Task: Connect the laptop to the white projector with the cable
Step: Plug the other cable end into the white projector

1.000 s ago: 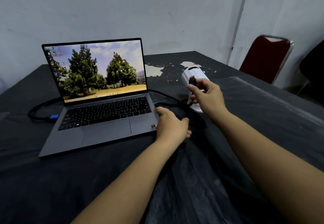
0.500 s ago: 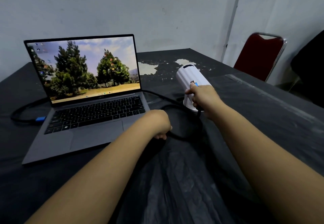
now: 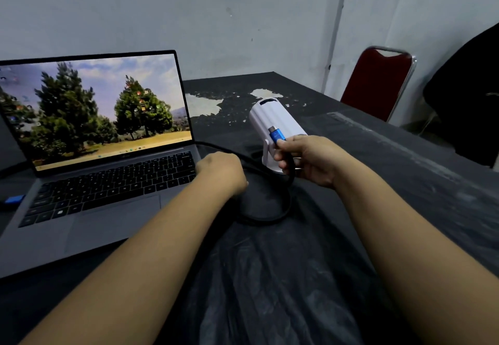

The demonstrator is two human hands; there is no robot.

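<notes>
Left hand: the left hand (image 3: 221,171) is resting loosely curled, holding nothing I can see, beside the laptop's right edge, probably steadying it.
Cable: the black cable (image 3: 272,213) is looping slack behind the hands.
Right hand: the right hand (image 3: 307,161) is pinching the blue plug (image 3: 277,135), tip aimed far, likely seeking a port.
Projector: the white projector (image 3: 275,120) is standing tilted just beyond the plug.
Laptop: the laptop (image 3: 108,155) is sitting open at left.

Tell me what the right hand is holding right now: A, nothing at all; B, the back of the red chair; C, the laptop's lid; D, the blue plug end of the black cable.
D: the right hand pinches the blue plug of the black cable just in front of the white projector, not yet inserted.
</notes>
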